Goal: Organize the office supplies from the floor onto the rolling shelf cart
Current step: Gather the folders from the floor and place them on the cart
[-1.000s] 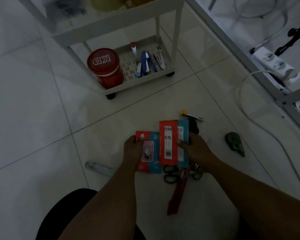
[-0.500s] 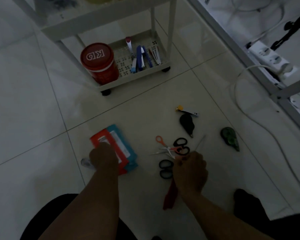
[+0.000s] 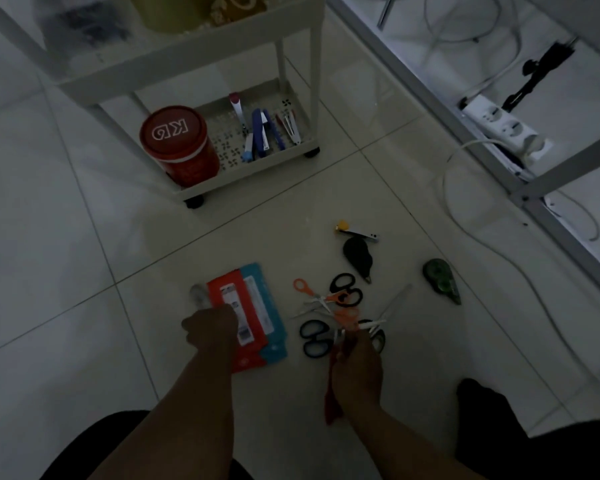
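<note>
Dim, underexposed scene, brighter toward upper right, faint glare on floor tiles (image 3: 378,84), wide-angle bending at edges

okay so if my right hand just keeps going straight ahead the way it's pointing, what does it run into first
Most likely the orange-handled scissors in the scissors pile, just ahead of your right hand, which already grips something in that pile. Past them lie the black-handled scissors. Depth is hard to judge in this dim view.

cart (image 3: 194,69): upper shelves cut off at top edge, contents blurred | red item (image 3: 331,408): mostly hidden under right hand (image 3: 359,370) | packet (image 3: 253,317) print: unreadable
</note>
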`<state>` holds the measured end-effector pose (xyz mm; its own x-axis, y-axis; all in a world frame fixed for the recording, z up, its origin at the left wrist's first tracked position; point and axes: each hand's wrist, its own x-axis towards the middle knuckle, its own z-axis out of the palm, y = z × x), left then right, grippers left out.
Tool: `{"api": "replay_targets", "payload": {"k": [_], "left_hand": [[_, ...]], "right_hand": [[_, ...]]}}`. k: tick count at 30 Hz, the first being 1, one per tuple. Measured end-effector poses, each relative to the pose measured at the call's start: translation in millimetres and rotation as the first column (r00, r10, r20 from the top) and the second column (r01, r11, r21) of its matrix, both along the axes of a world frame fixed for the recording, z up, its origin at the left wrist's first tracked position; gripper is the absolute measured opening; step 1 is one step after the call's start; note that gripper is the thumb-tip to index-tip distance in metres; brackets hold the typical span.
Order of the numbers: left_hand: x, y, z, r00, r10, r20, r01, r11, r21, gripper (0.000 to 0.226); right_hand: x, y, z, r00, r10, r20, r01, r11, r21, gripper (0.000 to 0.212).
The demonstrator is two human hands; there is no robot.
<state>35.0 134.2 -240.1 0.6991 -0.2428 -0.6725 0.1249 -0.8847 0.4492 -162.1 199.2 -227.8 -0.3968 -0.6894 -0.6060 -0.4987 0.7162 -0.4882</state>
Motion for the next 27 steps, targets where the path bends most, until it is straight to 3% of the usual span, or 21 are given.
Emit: {"api": "replay_targets", "payload": {"k": [3, 5, 7, 12, 15, 19, 22, 24, 27], "left_hand": [[-8, -7, -11, 0.954, -0.193, -0.230, 0.173, 0.979, -0.104, 0.036], [-20, -12, -1, 0.929, -0.305, -0.210, 0.273, 0.947, -0.167, 0.017], [-26, -16, 11, 0.913, -0.364, -0.183, 0.328, 0.923, -0.200, 0.014], [-15, -23, 25, 0.939, -0.270, -0.213, 0.219, 0.947, -0.235, 0.021], [-19, -21, 28, 0.921, -0.171, -0.349, 0.086, 0.965, -0.246, 0.027], [-9, -7, 12, 0.960, -0.091, -0.265, 0.043, 0.982, -0.182, 0.028], [12, -1, 2, 0.988, -0.137, -0.066, 0.128, 0.985, -0.115, 0.016], [23, 5, -7, 0.991, -0.065, -0.115, 0.049, 0.989, -0.142, 0.015], [27, 7, -14, 0.984, -0.072, -0.163, 0.057, 0.994, -0.093, 0.017]], "right_hand": [[-3, -26, 1, 0.997, -0.074, 0.022, 0.074, 0.997, -0.006, 0.023], [-8, -43, 1, 0.995, -0.082, 0.053, 0.084, 0.996, -0.037, 0.025], [-10, -58, 3, 0.996, -0.059, 0.066, 0.064, 0.995, -0.082, 0.029], [7, -85, 0, 0.994, 0.085, 0.070, -0.073, 0.984, -0.164, 0.024], [30, -95, -4, 0.978, 0.158, 0.137, -0.136, 0.978, -0.156, 0.020], [60, -106, -6, 0.948, 0.302, 0.104, -0.284, 0.945, -0.159, 0.020], [75, -109, -9, 0.923, 0.384, -0.026, -0.383, 0.912, -0.143, 0.027], [78, -105, -11, 0.887, 0.445, -0.126, -0.459, 0.879, -0.127, 0.029], [80, -99, -13, 0.835, 0.512, -0.199, -0.537, 0.838, -0.097, 0.043]]}}
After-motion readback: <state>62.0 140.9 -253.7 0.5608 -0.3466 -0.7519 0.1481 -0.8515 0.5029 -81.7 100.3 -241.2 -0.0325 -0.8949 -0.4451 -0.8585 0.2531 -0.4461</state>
